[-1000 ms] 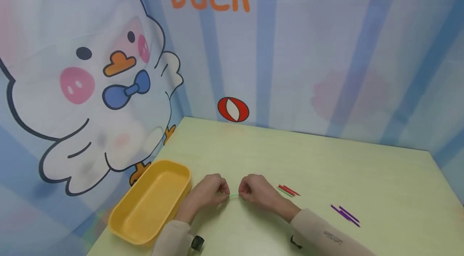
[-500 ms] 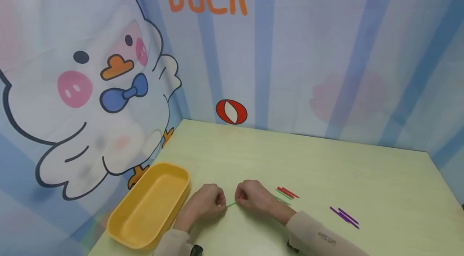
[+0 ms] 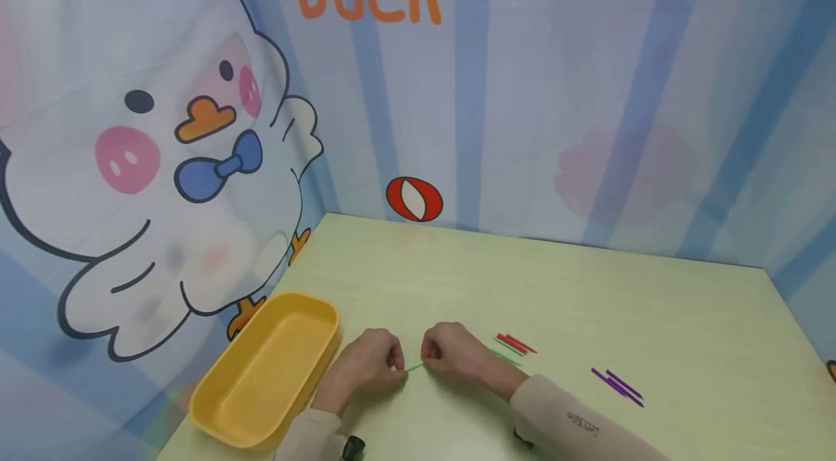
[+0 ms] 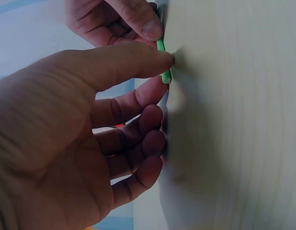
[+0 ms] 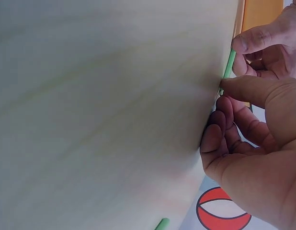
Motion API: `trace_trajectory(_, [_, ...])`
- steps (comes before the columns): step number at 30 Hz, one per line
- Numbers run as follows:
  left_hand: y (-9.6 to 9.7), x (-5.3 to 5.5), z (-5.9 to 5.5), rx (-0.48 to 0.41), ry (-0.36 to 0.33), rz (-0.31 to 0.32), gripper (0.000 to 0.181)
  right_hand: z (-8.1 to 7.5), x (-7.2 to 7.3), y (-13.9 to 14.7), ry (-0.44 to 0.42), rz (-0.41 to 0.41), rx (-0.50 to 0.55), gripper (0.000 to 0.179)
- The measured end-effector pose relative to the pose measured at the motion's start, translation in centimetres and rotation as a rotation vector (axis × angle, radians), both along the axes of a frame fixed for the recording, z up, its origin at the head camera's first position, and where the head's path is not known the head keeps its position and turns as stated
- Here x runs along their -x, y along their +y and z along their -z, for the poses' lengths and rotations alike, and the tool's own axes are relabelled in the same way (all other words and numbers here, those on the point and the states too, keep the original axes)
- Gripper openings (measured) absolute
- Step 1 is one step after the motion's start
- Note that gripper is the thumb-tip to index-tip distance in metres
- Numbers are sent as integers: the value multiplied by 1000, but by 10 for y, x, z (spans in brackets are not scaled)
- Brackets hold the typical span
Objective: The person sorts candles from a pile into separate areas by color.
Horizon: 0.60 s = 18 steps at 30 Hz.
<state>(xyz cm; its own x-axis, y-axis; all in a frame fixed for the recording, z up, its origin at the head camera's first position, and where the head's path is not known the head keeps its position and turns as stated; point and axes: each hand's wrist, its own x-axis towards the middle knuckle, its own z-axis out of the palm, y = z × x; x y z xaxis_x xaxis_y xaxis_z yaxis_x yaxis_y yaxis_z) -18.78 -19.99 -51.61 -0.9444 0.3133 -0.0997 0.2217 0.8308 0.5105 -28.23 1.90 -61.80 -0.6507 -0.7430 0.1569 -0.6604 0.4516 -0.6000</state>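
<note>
A thin green stick (image 3: 415, 367) spans the gap between my two hands, just above or on the table. My left hand (image 3: 374, 363) pinches its left end between thumb and index finger; in the left wrist view that rounded end of the green stick (image 4: 166, 76) pokes out past the thumb. My right hand (image 3: 453, 353) pinches the other end, mostly hidden by the fingers in the head view. Right of the right hand lie red sticks (image 3: 516, 343) and loose green sticks (image 3: 507, 356), one partly beside the forearm.
A yellow tray (image 3: 215, 426) stands left of my left hand, close to the forearm. Several purple sticks (image 3: 617, 387) lie farther right on the pale table (image 3: 548, 287). A printed cloth backdrop (image 3: 522, 83) rises behind and to the left.
Both hands have come slightly nearer the front, and the held green stick has gone from almost level to slanted. A second loose green stick now shows by the right forearm.
</note>
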Motion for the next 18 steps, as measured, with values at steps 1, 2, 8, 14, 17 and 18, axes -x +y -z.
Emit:
trace_trajectory(1, [1, 1, 0, 0, -1, 5, 20, 0, -1, 2, 4, 1, -1, 17])
trace_trajectory(2, [2, 2, 0, 3, -5, 7, 20, -1, -1, 4, 7, 4, 0, 17])
trace_trajectory(8, [11, 8, -3, 36, -39, 13, 21, -8, -8, 17, 14, 8, 34, 12])
trace_trajectory(14, [27, 22, -13, 33, 16, 56, 17, -60, -30, 32, 30, 54, 58, 8])
trace_trajectory(17, [37, 28, -18, 27, 86, 106, 14, -92, -44, 38, -2, 101, 42, 8])
trace_trajectory(18, [41, 29, -20, 23, 107, 129, 13, -102, -48, 39, -23, 120, 32, 8])
